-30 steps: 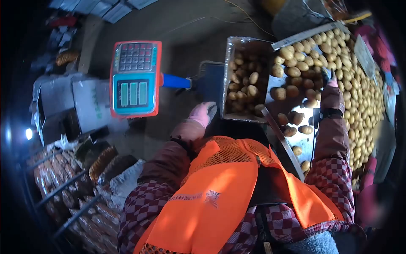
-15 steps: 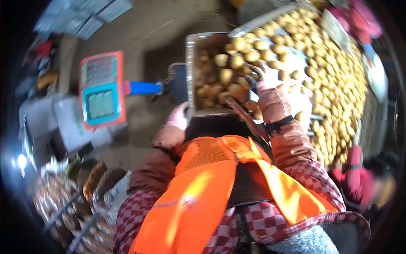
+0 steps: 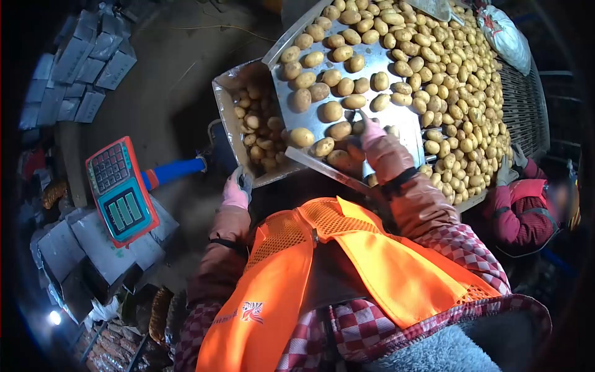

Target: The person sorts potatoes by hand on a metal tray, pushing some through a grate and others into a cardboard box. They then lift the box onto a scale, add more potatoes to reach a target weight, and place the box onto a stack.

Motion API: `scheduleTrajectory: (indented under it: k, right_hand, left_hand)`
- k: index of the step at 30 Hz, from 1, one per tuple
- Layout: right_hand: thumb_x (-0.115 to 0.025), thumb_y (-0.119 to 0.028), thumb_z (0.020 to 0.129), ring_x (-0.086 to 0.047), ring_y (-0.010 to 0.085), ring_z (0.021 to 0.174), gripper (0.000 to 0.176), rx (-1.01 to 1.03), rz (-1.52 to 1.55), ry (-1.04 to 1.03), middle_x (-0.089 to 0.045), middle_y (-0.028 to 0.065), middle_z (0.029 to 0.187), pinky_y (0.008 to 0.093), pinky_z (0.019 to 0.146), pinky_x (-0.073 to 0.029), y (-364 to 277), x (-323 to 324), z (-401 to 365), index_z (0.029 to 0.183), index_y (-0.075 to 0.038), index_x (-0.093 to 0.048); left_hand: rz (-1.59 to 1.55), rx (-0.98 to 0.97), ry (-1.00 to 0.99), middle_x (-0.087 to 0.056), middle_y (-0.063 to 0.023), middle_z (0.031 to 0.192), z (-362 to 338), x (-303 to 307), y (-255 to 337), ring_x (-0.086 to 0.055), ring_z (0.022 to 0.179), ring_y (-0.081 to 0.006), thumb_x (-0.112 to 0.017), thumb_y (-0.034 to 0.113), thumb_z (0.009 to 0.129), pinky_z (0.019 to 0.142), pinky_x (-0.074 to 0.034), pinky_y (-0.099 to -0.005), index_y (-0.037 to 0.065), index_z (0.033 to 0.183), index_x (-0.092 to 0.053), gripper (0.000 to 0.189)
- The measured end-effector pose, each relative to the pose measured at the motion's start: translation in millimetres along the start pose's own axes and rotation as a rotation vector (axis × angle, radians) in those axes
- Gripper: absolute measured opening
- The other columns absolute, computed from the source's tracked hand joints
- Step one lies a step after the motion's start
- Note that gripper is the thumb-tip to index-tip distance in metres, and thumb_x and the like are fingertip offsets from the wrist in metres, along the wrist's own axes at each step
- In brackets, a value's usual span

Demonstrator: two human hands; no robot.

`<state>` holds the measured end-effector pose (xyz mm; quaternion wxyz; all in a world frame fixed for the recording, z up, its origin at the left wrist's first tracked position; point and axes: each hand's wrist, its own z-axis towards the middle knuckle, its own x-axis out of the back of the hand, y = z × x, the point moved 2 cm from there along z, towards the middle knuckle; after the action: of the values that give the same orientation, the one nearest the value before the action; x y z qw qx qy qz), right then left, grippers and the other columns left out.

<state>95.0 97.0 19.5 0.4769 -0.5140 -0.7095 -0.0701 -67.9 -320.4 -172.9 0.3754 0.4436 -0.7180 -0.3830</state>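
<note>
Pale potatoes (image 3: 331, 111) lie spread over a metal sorting tray (image 3: 396, 119). My right hand (image 3: 372, 128), in a pink and dark glove, reaches onto the tray's lower part among several potatoes; its fingers are partly hidden, and I cannot tell whether it grips one. Beside the tray's left end stands a cardboard box (image 3: 224, 102) lined with plastic and partly filled with potatoes. My left hand (image 3: 237, 189), gloved the same way, is at the box's near left corner with its fingers pressed together against the edge.
A scale display (image 3: 127, 192) on a blue post stands left of the box. Stacked cartons (image 3: 99, 59) are at the upper left. A co-worker (image 3: 527, 201) is at the right edge of the potato heap. A white sack (image 3: 505, 37) lies at the upper right.
The view has turned, moving the box and scale left and showing more of the tray. My right hand is now lower on the tray, farther from the box. My left hand stays at the box corner.
</note>
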Motion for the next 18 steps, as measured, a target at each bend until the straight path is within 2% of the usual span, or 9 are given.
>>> scheduleTrajectory:
  k: [1, 3, 5, 8, 9, 12, 13, 16, 18]
  right_hand:
    - [-0.089, -0.024, 0.065, -0.056, 0.0388, 0.118, 0.101, 0.064, -0.032, -0.055, -0.05, 0.0238, 0.131, 0.0463, 0.101, -0.047, -31, 4, -12, 0.15, -0.02, -0.034]
    - [-0.088, -0.015, 0.063, -0.051, 0.0397, 0.124, 0.098, 0.107, -0.002, 0.059, -0.046, 0.0218, 0.138, 0.047, 0.104, -0.046, -36, -37, 11, 0.147, -0.018, -0.039]
    - [-0.086, -0.012, 0.069, -0.055, 0.035, 0.12, 0.09, 0.097, -0.048, 0.037, -0.052, 0.0186, 0.134, 0.0445, 0.103, -0.046, -53, -50, 21, 0.147, -0.016, -0.04]
    - [-0.082, -0.01, 0.077, -0.058, 0.0247, 0.112, 0.078, 0.441, 0.535, -0.324, -0.058, 0.0122, 0.127, 0.0375, 0.096, -0.05, -28, -86, 90, 0.145, -0.014, -0.044]
    - [-0.077, -0.007, 0.082, -0.057, 0.0146, 0.105, 0.065, 0.475, 0.896, -0.398, -0.061, 0.0071, 0.122, 0.0304, 0.088, -0.051, -45, -64, 83, 0.141, -0.012, -0.049]
    - [-0.068, -0.04, 0.089, -0.064, 0.0235, 0.101, 0.053, 0.482, 0.555, 0.083, -0.069, 0.0102, 0.11, 0.0349, 0.09, -0.051, -41, 21, 121, 0.13, -0.008, -0.061]
    - [-0.069, -0.039, 0.089, -0.064, 0.0251, 0.102, 0.054, 0.441, 0.46, 0.214, -0.068, 0.0112, 0.113, 0.0358, 0.089, -0.051, -37, 43, 139, 0.133, -0.01, -0.057]
    - [-0.07, -0.037, 0.088, -0.064, 0.0298, 0.105, 0.063, 0.204, 0.289, 0.299, -0.065, 0.0142, 0.12, 0.0386, 0.085, -0.054, -14, 79, 185, 0.143, -0.016, -0.046]
    - [-0.071, -0.035, 0.088, -0.064, 0.0329, 0.107, 0.071, 0.144, 0.22, 0.21, -0.064, 0.0162, 0.125, 0.0405, 0.083, -0.055, -19, 71, 195, 0.149, -0.021, -0.038]
  left_hand:
    - [-0.003, 0.0, -0.013, -0.067, -0.0143, 0.113, -3, 1, 2, -0.064, 0.101, -0.0188, -0.062, -0.007, 0.085, 0.089, -0.052, -0.029, -0.002, 0.125, -0.061, 0.041]
    - [-0.024, 0.002, -0.062, -0.068, -0.0133, 0.111, -13, 3, 18, -0.064, 0.101, -0.0183, -0.062, -0.007, 0.085, 0.089, -0.053, -0.0289, -0.001, 0.125, -0.061, 0.04]
    - [0.033, -0.039, -0.05, -0.068, -0.0123, 0.111, -26, 4, 47, -0.063, 0.102, -0.0177, -0.061, -0.007, 0.086, 0.089, -0.053, -0.0285, -0.001, 0.125, -0.061, 0.039]
    - [0.217, -0.146, 0.078, -0.067, -0.0121, 0.113, -41, 9, 56, -0.063, 0.104, -0.0171, -0.059, -0.007, 0.086, 0.09, -0.052, -0.0277, -0.002, 0.125, -0.061, 0.039]
    - [0.251, -0.177, 0.109, -0.066, -0.0128, 0.114, -32, 17, 33, -0.062, 0.105, -0.0174, -0.059, -0.008, 0.086, 0.091, -0.052, -0.0278, -0.002, 0.125, -0.061, 0.039]
    - [-0.181, 0.075, 0.192, -0.065, -0.0158, 0.118, -44, 24, 36, -0.062, 0.108, -0.0199, -0.06, -0.008, 0.085, 0.094, -0.052, -0.0292, -0.003, 0.125, -0.06, 0.04]
    - [-0.418, 0.201, 0.225, -0.064, -0.0169, 0.119, -52, 29, 41, -0.062, 0.109, -0.0209, -0.061, -0.008, 0.085, 0.095, -0.051, -0.0298, -0.003, 0.125, -0.06, 0.041]
    - [0.233, -0.131, 0.238, -0.064, -0.0187, 0.121, -57, 51, -2, -0.062, 0.112, -0.0262, -0.061, -0.003, 0.088, 0.096, -0.051, -0.033, -0.002, 0.125, -0.06, 0.037]
    - [0.292, -0.134, 0.28, -0.065, -0.0199, 0.119, -68, 58, -9, -0.063, 0.111, -0.0302, -0.063, 0.004, 0.088, 0.095, -0.051, -0.0361, 0.001, 0.124, -0.062, 0.036]
